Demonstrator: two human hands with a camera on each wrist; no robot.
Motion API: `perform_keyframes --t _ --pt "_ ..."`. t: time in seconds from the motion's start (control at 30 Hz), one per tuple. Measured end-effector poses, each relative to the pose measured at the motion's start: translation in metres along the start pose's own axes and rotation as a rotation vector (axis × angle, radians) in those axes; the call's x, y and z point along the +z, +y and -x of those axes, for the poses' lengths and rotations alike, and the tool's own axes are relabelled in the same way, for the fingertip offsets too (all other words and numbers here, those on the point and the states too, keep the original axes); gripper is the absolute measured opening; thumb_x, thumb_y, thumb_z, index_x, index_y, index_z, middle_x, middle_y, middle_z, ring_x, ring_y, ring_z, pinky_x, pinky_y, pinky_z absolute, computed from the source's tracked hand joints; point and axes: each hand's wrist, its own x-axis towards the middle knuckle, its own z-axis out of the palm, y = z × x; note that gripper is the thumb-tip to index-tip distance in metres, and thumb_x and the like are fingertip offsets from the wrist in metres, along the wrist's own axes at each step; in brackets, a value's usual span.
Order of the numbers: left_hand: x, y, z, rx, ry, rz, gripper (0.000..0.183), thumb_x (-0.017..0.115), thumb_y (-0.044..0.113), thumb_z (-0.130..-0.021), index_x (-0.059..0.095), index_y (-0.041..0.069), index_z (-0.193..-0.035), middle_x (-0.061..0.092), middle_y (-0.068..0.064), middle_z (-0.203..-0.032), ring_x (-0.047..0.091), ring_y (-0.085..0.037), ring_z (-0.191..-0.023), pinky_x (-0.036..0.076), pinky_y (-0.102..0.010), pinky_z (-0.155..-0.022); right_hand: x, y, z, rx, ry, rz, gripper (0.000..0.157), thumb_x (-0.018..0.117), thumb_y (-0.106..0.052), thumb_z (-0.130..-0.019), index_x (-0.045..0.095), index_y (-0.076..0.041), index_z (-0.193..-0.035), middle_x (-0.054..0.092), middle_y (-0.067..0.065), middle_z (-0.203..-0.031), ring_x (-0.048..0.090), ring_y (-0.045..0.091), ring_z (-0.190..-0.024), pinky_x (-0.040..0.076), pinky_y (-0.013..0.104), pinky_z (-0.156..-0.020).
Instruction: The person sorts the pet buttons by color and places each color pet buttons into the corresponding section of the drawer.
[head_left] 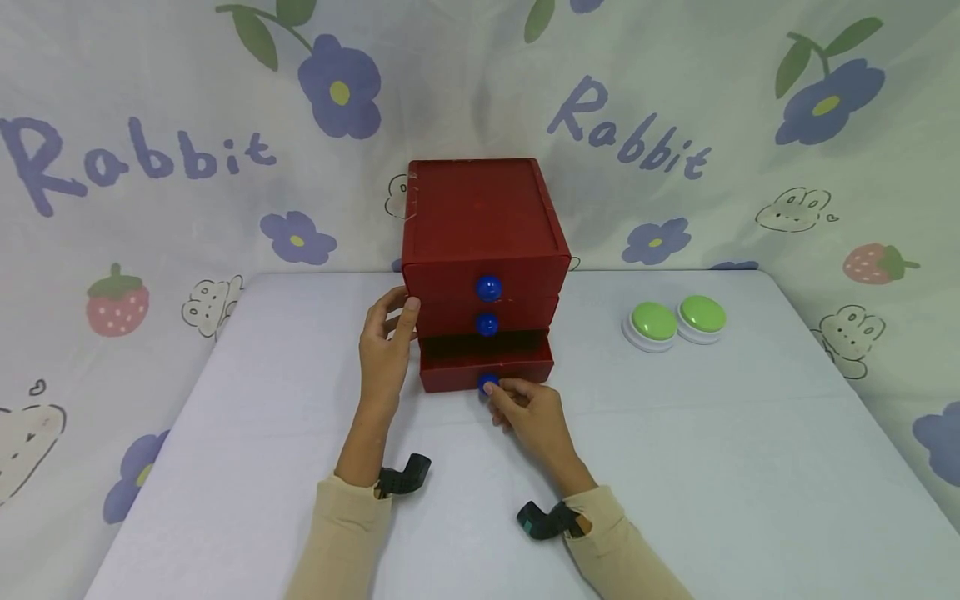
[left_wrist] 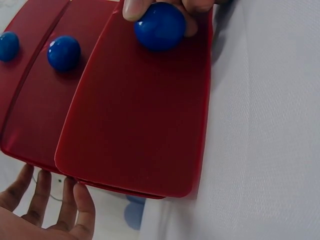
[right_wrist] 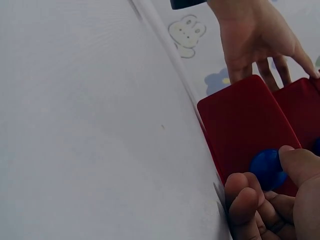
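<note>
A red three-drawer cabinet (head_left: 480,208) with round blue knobs stands at the back of the table. Its bottom drawer (head_left: 450,379) is pulled part way out, and the dark inside shows above its front. My right hand (head_left: 536,417) pinches the bottom drawer's blue knob (right_wrist: 267,169) between thumb and fingers. On the cabinet's left side rests my left hand (head_left: 386,354), its fingers spread along the wall with the fingertips at the red edge in the left wrist view. The top knob (head_left: 489,288) and middle knob (head_left: 487,324) sit on drawers that are pushed in.
Two green push buttons with white bases, a nearer one (head_left: 654,322) and a farther one (head_left: 702,317), stand side by side right of the cabinet. A white cloth covers the table (head_left: 712,467). Behind it hangs a curtain (head_left: 480,83) printed with flowers and rabbits.
</note>
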Motion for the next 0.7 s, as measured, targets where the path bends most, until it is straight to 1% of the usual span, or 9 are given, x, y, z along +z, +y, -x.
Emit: perform_keyframes --t 0.1,0.27,0.5,0.7 --pt "0.0 0.0 0.0 0.006 0.0 0.001 0.048 0.057 0.031 -0.103 0.051 0.008 -0.144 0.051 -0.008 -0.137 0.053 -0.018 -0.112 0.048 -0.051 -0.097 -0.001 0.008 0.0 -0.02 -0.002 -0.003 0.023 0.073 -0.023 -0.093 0.075 -0.001 -0.098 0.07 0.011 -0.073 0.065 0.027 -0.058 0.052 0.024 -0.049" --pt "0.0 -0.001 0.0 -0.002 0.002 -0.002 0.048 0.057 0.032 -0.103 0.051 0.009 -0.144 0.051 -0.007 -0.137 0.053 -0.018 -0.112 0.048 -0.05 -0.097 -0.002 0.01 0.003 -0.04 -0.024 -0.016 0.028 0.073 -0.031 -0.093 0.075 -0.004 -0.098 0.069 0.006 -0.071 0.064 0.02 -0.056 0.053 0.025 -0.05" --pt "0.0 -0.002 0.0 -0.011 0.005 -0.001 0.049 0.057 0.034 -0.103 0.05 0.01 -0.145 0.05 -0.007 -0.138 0.052 -0.018 -0.114 0.047 -0.052 -0.099 -0.003 0.01 0.007 -0.037 -0.032 0.005 0.031 0.073 -0.035 -0.092 0.075 -0.005 -0.098 0.068 0.002 -0.071 0.063 0.017 -0.056 0.054 0.027 -0.051" --pt "0.0 -0.001 0.0 -0.008 0.003 -0.004 0.049 0.057 0.033 -0.103 0.05 0.009 -0.145 0.05 -0.007 -0.138 0.053 -0.018 -0.113 0.048 -0.05 -0.098 -0.003 0.01 0.011 -0.028 -0.034 0.001 0.03 0.073 -0.033 -0.093 0.075 -0.003 -0.098 0.069 0.004 -0.072 0.064 0.018 -0.057 0.055 0.027 -0.051"
